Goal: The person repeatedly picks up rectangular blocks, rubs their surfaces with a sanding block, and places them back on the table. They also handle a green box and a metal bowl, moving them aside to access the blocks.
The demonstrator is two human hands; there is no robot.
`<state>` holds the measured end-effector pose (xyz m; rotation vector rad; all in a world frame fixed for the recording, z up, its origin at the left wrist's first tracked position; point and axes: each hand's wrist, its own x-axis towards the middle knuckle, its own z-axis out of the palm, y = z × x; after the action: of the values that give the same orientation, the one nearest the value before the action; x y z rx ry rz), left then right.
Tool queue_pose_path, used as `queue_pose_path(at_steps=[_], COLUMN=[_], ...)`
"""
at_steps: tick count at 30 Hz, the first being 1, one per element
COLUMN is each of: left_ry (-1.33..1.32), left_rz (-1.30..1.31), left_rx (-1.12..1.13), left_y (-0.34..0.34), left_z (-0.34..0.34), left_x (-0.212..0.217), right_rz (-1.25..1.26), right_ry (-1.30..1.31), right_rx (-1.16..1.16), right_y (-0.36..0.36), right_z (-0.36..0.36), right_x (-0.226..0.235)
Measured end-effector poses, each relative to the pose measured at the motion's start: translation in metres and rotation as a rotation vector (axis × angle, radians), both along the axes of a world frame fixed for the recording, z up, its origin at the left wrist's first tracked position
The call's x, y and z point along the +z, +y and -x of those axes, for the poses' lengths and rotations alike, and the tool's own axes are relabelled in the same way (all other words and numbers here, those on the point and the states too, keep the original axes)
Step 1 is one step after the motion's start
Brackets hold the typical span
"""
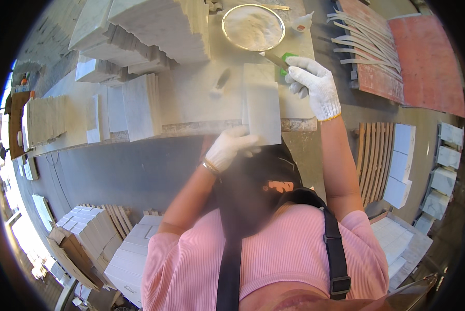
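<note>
My left hand (229, 148), in a white knit glove, holds the lower left corner of a pale marble tile (264, 111); its thumb and fingers close on the edge. The tile overhangs the front edge of the dusty worktable (191, 98), and another tile edge shows just left of it. My right hand (313, 85), also gloved, grips a putty knife (275, 59) with a green handle. The blade tip points up and left, close beneath the rim of a round bowl (253, 50) of white powder or paste (252, 27). Part of the handle is hidden by my fingers.
Tall stacks of stone tiles (160, 26) stand on the table's left, with more upright tiles (141, 106) nearby. A small white packet (303, 22) lies right of the bowl. White strips (367, 44) cover a reddish board (426, 62). Wooden slats (373, 160) stand at right.
</note>
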<state>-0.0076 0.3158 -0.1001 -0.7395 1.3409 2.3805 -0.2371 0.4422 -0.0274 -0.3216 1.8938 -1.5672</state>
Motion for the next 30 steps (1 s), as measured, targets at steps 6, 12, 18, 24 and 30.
queue_pose_path(at_steps=[6, 12, 18, 24, 30], left_ry=[0.003, 0.001, -0.002, -0.010, -0.016], left_rz=[0.016, -0.013, -0.003, -0.001, 0.009], left_rx=[-0.022, -0.015, -0.005, 0.008, -0.003], left_y=[-0.001, 0.000, 0.001, 0.001, 0.001], left_z=[0.001, 0.000, 0.000, 0.000, 0.000], left_x=[0.000, -0.004, -0.001, 0.001, 0.002], right_rz=[-0.075, -0.132, -0.135, -0.277, -0.600], right_ry=[-0.084, -0.083, 0.419, 1.060, 1.156], right_rx=[0.013, 0.069, 0.110, 0.212, 0.398], right_y=[0.038, 0.050, 0.049, 0.053, 0.053], right_z=[-0.039, -0.058, -0.066, -0.065, -0.065], right_x=[-0.013, -0.028, -0.046, -0.051, -0.040])
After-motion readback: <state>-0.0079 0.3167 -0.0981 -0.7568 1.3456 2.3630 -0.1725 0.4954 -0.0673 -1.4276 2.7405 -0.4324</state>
